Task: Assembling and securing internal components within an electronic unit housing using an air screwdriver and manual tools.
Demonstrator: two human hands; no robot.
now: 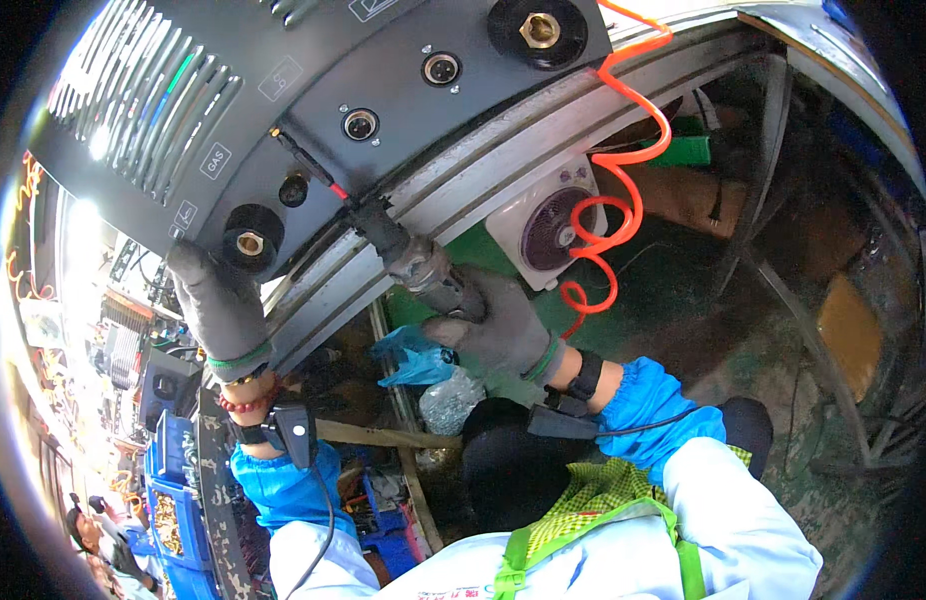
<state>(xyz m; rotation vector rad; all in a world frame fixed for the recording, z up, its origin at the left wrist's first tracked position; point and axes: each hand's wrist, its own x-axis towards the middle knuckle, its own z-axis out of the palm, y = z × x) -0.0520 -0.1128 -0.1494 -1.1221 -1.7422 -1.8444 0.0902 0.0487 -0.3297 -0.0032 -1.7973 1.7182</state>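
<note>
Right hand point(508, 325) is aiming a power screwdriver point(423, 272) at a grey machine point(383, 75)

The gloved right hand's fingers are grasping the power screwdriver, whose long bit is slanting up and left across the machine's panel; whether its tip is touching, I cannot tell. The gloved left hand point(221, 305) is resting at the panel's lower corner, beside a round black socket point(253, 238); how far its fingers are closing, I cannot tell. An orange coiled hose point(615, 160) is hanging near a white fan point(545, 228).
</note>
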